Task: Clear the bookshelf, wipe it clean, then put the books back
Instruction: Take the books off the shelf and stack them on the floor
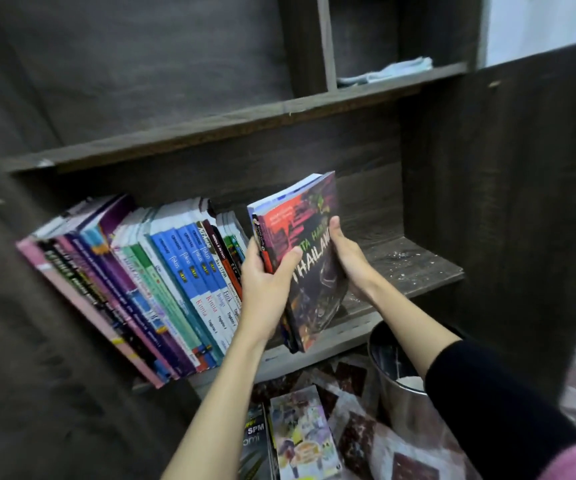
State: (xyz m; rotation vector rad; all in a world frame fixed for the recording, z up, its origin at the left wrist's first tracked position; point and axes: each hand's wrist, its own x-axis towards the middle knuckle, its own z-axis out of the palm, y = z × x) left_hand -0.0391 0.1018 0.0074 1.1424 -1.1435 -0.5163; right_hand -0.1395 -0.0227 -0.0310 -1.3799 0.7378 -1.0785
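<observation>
Fingers of the left hand curl round the spine side of a small bundle of books, with the thumb across the dark front cover. The right hand grips the opposite edge, thumb on the cover, its other fingers hidden behind. The bundle stands tilted, its lower end at the front lip of the shelf, just right of the row of books standing there. More books lie on the floor below, beside a bin. A cloth rests on the board above.

As I judge it, the risks are these:

- **Grip:** The bundle looks like several thin paperbacks held mainly by pressure from the two sides. A slackened grip could let an inner one slide out and drop onto the floor books or toward the open bin.
- **Row:** Nothing visible props its right end. A knock from the left hand, which is just beside that end, could tip those books into the gap.
- **Dirt:** White specks dot the bare board at the right. If that part is not yet wiped, any book set down there would pick up the dirt, and sliding it would smear the specks along the wood.
</observation>
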